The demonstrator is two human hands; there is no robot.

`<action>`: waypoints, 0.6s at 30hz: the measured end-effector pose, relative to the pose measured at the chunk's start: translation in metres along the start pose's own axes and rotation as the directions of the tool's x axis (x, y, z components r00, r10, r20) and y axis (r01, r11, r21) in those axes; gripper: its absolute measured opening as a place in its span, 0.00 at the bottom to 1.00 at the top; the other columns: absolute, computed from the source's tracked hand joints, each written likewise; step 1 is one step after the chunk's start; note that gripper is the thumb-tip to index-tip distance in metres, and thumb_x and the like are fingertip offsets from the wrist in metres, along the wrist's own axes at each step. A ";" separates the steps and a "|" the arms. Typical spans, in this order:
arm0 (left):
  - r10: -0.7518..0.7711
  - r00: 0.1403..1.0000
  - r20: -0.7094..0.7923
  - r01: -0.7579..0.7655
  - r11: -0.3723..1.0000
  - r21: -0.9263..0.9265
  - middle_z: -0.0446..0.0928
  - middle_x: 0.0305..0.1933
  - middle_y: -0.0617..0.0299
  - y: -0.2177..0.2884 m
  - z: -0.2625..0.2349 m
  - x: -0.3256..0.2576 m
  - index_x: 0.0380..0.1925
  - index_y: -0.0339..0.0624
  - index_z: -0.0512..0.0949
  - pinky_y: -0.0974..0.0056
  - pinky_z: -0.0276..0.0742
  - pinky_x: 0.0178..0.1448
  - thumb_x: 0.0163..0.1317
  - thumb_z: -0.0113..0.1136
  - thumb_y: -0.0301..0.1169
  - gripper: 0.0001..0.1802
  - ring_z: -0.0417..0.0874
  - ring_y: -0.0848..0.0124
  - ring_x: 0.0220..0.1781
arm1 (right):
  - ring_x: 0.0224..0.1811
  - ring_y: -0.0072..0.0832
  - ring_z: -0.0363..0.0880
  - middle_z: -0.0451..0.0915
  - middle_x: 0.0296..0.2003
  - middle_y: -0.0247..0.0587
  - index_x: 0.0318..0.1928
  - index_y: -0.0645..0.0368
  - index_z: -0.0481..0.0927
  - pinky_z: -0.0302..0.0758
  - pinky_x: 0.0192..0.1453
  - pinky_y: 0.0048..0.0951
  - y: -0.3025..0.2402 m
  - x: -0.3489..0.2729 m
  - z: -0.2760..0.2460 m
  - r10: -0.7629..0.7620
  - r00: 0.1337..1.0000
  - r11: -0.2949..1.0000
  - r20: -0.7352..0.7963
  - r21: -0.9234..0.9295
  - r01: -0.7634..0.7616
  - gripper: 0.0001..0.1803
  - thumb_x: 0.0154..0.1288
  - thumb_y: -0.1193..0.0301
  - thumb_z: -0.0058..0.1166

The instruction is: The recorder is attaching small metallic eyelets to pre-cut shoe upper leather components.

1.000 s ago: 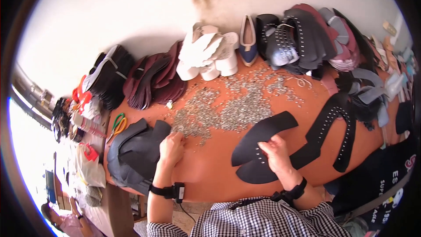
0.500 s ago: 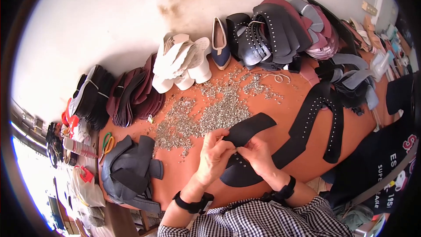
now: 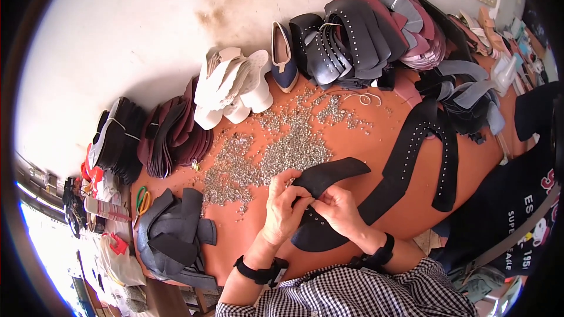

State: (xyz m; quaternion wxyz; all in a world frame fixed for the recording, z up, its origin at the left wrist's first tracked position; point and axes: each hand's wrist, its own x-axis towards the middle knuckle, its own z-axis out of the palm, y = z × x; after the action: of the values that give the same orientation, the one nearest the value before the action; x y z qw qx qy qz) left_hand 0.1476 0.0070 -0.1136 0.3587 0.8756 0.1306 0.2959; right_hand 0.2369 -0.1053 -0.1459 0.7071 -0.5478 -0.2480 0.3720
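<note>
My left hand [image 3: 281,208] and my right hand [image 3: 341,212] meet over a curved black shoe upper [image 3: 336,173], their thumbs and fingers pinched together at its inner edge. Whether a small stud sits between the fingertips is too hidden to tell. A short row of metal dots shows on the upper just below the fingers. Beyond my hands lies a wide scatter of small silver studs [image 3: 294,151]. To the right, other black uppers [image 3: 405,158] lie flat, with rows of studs along their edges.
Black unstudded pieces [image 3: 176,235] lie heaped at left, beside scissors [image 3: 143,201] with green and orange handles. Along the wall stand maroon stacks [image 3: 176,129], white pieces [image 3: 232,85], a navy shoe [image 3: 283,58] and bundled studded uppers [image 3: 352,41]. A person in dark clothing [image 3: 499,211] is at right.
My hands keep their pinch on the black upper, with only small shifts of the fingers. The whole view has turned and shifted slightly.
</note>
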 end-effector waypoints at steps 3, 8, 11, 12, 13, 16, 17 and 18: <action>-0.124 0.992 0.014 0.125 0.982 -0.140 0.68 0.46 0.54 0.005 -0.001 0.002 0.24 0.37 0.73 0.62 0.68 0.53 0.38 0.63 0.18 0.11 0.71 0.61 0.49 | 0.23 0.15 0.74 0.76 0.21 0.33 0.29 0.66 0.74 0.70 0.24 0.17 0.010 0.001 -0.001 -0.072 0.997 0.991 -0.035 -0.112 0.068 0.03 0.55 0.79 0.53; -0.306 0.952 0.028 0.298 0.894 -0.335 0.72 0.38 0.61 -0.009 0.003 -0.006 0.23 0.38 0.72 0.68 0.71 0.41 0.42 0.63 0.18 0.10 0.74 0.72 0.38 | 0.22 0.17 0.76 0.78 0.21 0.38 0.25 0.68 0.73 0.72 0.24 0.19 0.003 -0.001 0.000 -0.113 0.993 0.978 -0.026 -0.178 0.106 0.06 0.55 0.77 0.55; -0.446 0.877 0.177 0.468 0.714 -0.521 0.72 0.31 0.66 -0.015 0.002 -0.008 0.23 0.39 0.71 0.73 0.71 0.38 0.43 0.62 0.15 0.11 0.73 0.78 0.34 | 0.20 0.17 0.75 0.77 0.19 0.37 0.26 0.68 0.73 0.71 0.23 0.19 0.003 -0.001 -0.002 -0.045 0.999 0.991 -0.009 -0.129 0.044 0.06 0.54 0.77 0.55; -0.442 0.874 0.201 0.473 0.682 -0.558 0.71 0.27 0.69 -0.015 0.002 -0.007 0.23 0.40 0.71 0.75 0.70 0.35 0.44 0.62 0.14 0.11 0.72 0.80 0.30 | 0.20 0.16 0.75 0.77 0.19 0.37 0.26 0.68 0.73 0.71 0.22 0.19 0.002 -0.002 -0.003 -0.041 0.999 0.987 0.006 -0.153 0.041 0.06 0.54 0.77 0.55; -0.439 0.875 0.202 0.471 0.681 -0.560 0.71 0.27 0.69 -0.016 0.002 -0.007 0.23 0.40 0.71 0.75 0.70 0.35 0.44 0.62 0.14 0.11 0.72 0.80 0.30 | 0.19 0.16 0.74 0.77 0.19 0.36 0.26 0.68 0.73 0.71 0.22 0.19 0.001 -0.002 -0.003 -0.037 0.999 0.984 0.022 -0.176 0.040 0.06 0.54 0.77 0.55; -0.463 0.860 0.212 0.489 0.635 -0.598 0.71 0.25 0.69 -0.018 0.003 -0.006 0.22 0.40 0.69 0.76 0.70 0.34 0.42 0.62 0.13 0.13 0.72 0.80 0.29 | 0.19 0.16 0.74 0.77 0.19 0.35 0.26 0.68 0.74 0.71 0.22 0.19 -0.004 -0.002 -0.003 -0.067 0.997 0.961 0.034 -0.267 0.073 0.06 0.55 0.77 0.54; -0.469 0.859 0.206 0.480 0.598 -0.642 0.71 0.24 0.69 -0.017 0.005 -0.006 0.24 0.40 0.69 0.76 0.69 0.33 0.42 0.63 0.15 0.13 0.71 0.81 0.29 | 0.19 0.16 0.74 0.77 0.19 0.35 0.26 0.68 0.74 0.71 0.22 0.19 -0.005 -0.003 -0.003 -0.068 0.997 0.960 0.033 -0.271 0.075 0.06 0.55 0.77 0.54; -0.475 0.857 0.200 0.470 0.559 -0.683 0.70 0.24 0.69 -0.017 0.006 -0.006 0.25 0.39 0.69 0.76 0.67 0.31 0.41 0.64 0.16 0.14 0.70 0.82 0.28 | 0.20 0.15 0.74 0.77 0.19 0.35 0.27 0.68 0.74 0.71 0.23 0.19 -0.006 -0.003 -0.003 -0.076 0.996 0.956 0.038 -0.281 0.084 0.06 0.55 0.77 0.54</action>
State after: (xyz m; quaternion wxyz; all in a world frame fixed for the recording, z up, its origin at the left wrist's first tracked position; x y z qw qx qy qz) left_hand 0.1461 0.0133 -0.1316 0.7332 0.5989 0.2365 0.2187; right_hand 0.2389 -0.1105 -0.1406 0.6328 -0.6274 -0.3300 0.3114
